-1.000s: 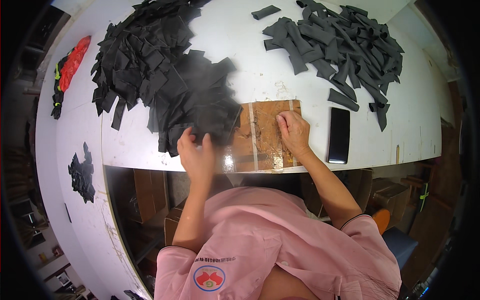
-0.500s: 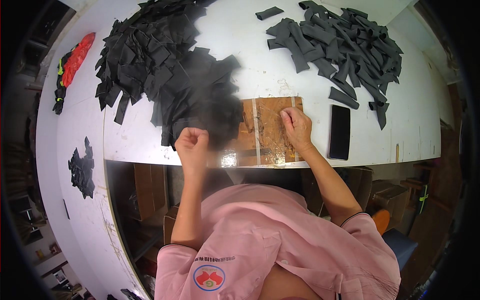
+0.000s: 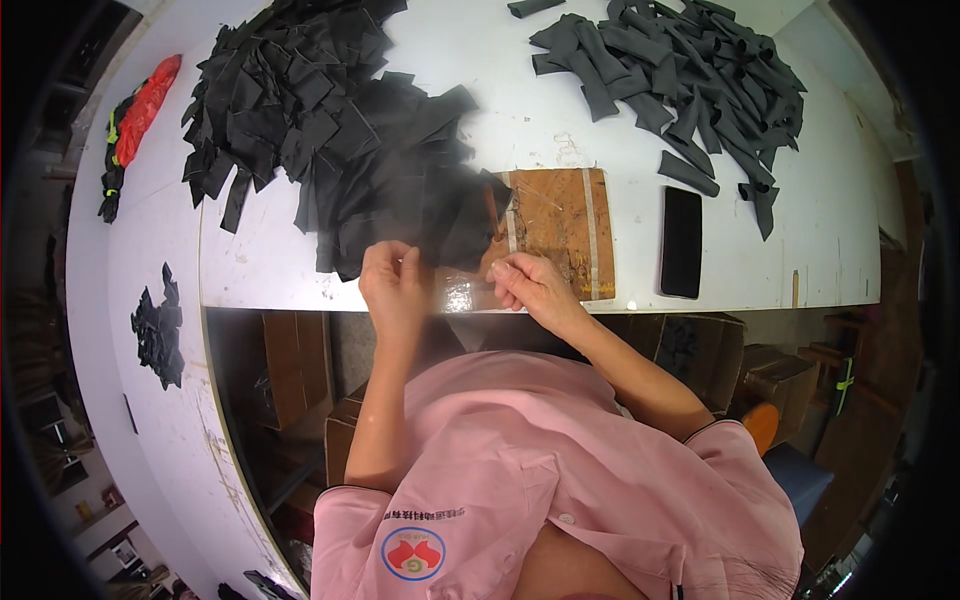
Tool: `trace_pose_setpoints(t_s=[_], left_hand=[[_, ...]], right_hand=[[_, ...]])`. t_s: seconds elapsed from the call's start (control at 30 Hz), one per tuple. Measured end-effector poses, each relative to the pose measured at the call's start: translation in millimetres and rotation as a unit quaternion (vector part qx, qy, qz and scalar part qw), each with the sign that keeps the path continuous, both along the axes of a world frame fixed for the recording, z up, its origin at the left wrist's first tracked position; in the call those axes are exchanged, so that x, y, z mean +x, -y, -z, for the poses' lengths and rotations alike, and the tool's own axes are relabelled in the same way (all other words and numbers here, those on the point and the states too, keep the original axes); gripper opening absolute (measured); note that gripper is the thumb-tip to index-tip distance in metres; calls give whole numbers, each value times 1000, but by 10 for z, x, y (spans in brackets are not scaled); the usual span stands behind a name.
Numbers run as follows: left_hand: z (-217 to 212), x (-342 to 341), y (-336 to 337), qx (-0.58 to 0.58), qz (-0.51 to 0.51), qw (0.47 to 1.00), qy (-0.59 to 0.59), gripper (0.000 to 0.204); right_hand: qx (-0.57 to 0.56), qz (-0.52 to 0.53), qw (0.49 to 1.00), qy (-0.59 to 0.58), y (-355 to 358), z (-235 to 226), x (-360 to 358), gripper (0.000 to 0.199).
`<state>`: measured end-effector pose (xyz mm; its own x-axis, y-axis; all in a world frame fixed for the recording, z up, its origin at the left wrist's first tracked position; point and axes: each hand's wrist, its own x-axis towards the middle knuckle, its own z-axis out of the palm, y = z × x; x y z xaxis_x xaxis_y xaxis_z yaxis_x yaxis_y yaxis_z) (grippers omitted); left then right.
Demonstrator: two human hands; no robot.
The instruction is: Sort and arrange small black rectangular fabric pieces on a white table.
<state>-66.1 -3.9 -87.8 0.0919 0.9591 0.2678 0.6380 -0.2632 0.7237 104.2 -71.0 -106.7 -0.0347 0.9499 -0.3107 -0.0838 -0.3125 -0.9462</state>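
My left hand (image 3: 393,285) is at the near edge of a heap of flat black fabric pieces (image 3: 300,110), fingers curled and thumb close to them. A hazy blur beside it hides whatever the fingertips may hold. Over the lower left part of a worn brown board (image 3: 560,215) is my right hand (image 3: 535,290), its fingers bent in and pressed together. Anything small between them cannot be made out. Several black pieces from the heap overlap the board's left side. Light strips cross the board, and clear shiny tape (image 3: 457,294) lies at its near left corner.
A pile of rolled dark grey fabric tubes (image 3: 680,80) lies at the far right. A black phone (image 3: 681,243) rests right of the board. On the left are a red plastic bag (image 3: 148,105) and a small black scrap pile (image 3: 158,330). Cardboard boxes (image 3: 775,385) stand below the white table (image 3: 755,270).
My right hand has moved left and nearer to me, toward my left hand. My left hand stays by the black heap, its fingers slightly shifted. The whole view has tilted a little.
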Motion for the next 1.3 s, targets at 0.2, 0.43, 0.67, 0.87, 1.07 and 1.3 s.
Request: trace_pose_setpoints(t_s=[0.2, 0.43, 0.67, 0.87, 1.07, 1.3], left_hand=[[-64, -58, 15, -59, -48, 994, 78, 11], [-276, -264, 100, -233, -52, 833, 500, 6], [-745, -221, 431, -496, 49, 734, 462, 9], [-784, -46, 533, -448, 75, 821, 346, 9], [-783, 199, 646, -382, 28, 828, 410, 11], [-728, 261, 677, -372, 58, 838, 396, 23]], right_hand=[[2, 3, 998, 64, -35, 37, -29, 37], [0, -38, 999, 21, 36, -158, -78, 29], [-148, -56, 863, -481, 83, -437, -219, 30], [-149, 78, 895, -414, 152, -695, -220, 24], [-85, 134, 948, -274, 208, -610, -166, 24], [-58, 175, 952, -244, 180, -608, -140, 26]])
